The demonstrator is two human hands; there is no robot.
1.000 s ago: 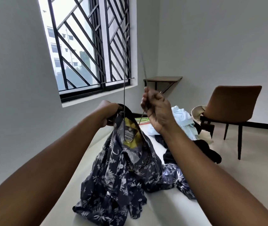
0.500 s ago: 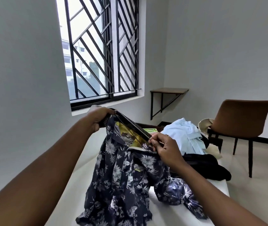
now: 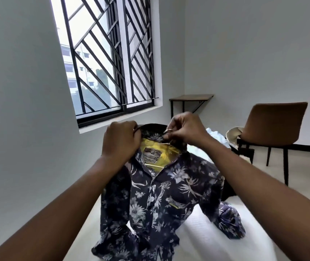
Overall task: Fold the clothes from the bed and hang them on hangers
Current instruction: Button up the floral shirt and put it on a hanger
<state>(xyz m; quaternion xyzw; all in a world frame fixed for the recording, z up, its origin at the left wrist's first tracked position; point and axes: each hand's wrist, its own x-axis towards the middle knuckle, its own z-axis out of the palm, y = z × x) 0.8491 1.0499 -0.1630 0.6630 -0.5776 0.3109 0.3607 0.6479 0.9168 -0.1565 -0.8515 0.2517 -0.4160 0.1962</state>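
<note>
You hold one floral shirt (image 3: 161,194) over the bed (image 3: 207,232); your raised left hand (image 3: 121,146) and right hand (image 3: 186,130) each have a grip pinching its collar (image 3: 150,126).

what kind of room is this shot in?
Most likely a plain bedroom in a flat: a white bed with clothes piled on it, a patterned shirt held up over it, a barred window looking onto another building, and a brown chair by the wall.

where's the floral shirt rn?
Head view, centre: the floral shirt hangs over the bed, held at its collar by the left hand and right hand.
</note>
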